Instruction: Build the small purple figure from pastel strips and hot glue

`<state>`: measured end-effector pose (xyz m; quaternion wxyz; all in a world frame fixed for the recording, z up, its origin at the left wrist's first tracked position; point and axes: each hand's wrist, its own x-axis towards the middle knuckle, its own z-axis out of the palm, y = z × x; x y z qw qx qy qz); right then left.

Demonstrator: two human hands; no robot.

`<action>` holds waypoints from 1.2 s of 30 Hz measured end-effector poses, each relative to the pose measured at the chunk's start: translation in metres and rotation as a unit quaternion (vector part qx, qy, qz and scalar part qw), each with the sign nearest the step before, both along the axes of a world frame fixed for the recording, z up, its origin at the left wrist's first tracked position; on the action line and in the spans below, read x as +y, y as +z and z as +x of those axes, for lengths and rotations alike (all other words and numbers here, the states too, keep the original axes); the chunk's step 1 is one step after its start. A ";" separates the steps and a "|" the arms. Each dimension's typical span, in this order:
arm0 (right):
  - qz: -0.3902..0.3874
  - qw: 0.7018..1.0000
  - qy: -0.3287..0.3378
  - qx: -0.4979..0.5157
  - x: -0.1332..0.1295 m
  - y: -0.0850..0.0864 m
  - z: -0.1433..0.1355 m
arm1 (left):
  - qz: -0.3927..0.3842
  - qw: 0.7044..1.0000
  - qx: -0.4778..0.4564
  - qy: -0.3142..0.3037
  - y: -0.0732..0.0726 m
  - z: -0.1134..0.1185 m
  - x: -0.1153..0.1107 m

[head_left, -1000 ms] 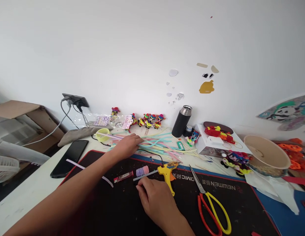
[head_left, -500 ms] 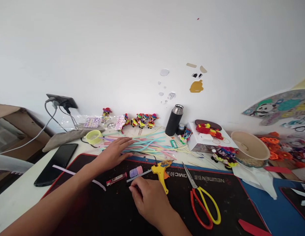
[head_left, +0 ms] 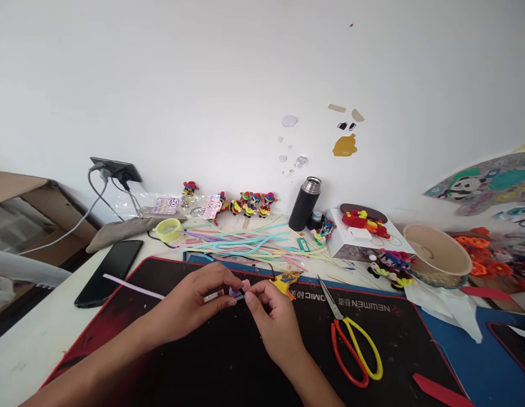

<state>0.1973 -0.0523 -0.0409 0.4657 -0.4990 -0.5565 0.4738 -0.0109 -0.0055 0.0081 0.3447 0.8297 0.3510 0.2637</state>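
My left hand [head_left: 203, 297] is over the black mat, thumb and fingers curved round the side of a small pink and purple coiled piece [head_left: 235, 291]. My right hand [head_left: 274, 316] meets it from the right, its thumb and index finger pinched together at something too small to make out. Behind the right hand lies the yellow glue gun [head_left: 285, 282], partly hidden. A lilac fuzzy stem [head_left: 133, 286] runs under my left wrist. Part of a small labelled stick [head_left: 211, 297] shows between the left fingers.
Red and yellow scissors [head_left: 351, 339] lie open on the mat [head_left: 194, 367], right of my hands. Behind are pastel stems [head_left: 245, 243], a black flask [head_left: 305, 204], small figures [head_left: 254, 204] and a white box [head_left: 368, 243]. A phone [head_left: 109, 274] lies left, a beige bowl [head_left: 438, 251] right.
My left hand has come from the pastel stems to the coiled piece. My right hand has moved up and to the right, meeting the left. The camera view has shifted slightly.
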 end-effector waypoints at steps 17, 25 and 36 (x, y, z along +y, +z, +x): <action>0.028 0.998 0.015 -0.063 -0.001 -0.007 -0.003 | 0.213 0.974 0.062 -0.043 -0.009 0.006 -0.002; 0.104 0.977 0.010 -0.187 -0.002 -0.011 -0.002 | 0.222 0.969 0.104 -0.006 -0.015 0.009 -0.008; 0.166 0.955 0.008 -0.245 -0.003 -0.008 -0.002 | 0.162 0.982 0.095 0.012 -0.021 0.004 -0.007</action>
